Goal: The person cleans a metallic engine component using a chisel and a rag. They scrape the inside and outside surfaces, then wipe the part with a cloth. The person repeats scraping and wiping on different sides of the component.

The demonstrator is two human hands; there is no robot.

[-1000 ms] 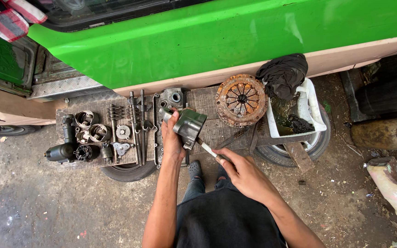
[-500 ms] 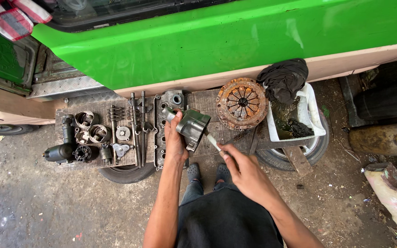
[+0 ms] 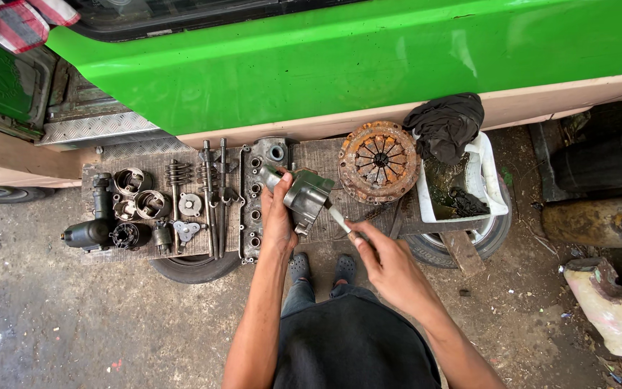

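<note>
right hand (image 3: pixel 390 263), fingers clamped on a small brush (image 3: pixel 341 220), scrubs the grey metal housing (image 3: pixel 306 196) gripped in the left hand (image 3: pixel 277 216) above the tabletop (image 3: pixel 325 155). next likely needs turning the housing. beyond, a rusty clutch plate (image 3: pixel 378 161).

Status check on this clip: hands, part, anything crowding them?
Left hand grips grey metal housing. Right hand holds thin tool against it. Rusty clutch plate close right, not touching.
</note>
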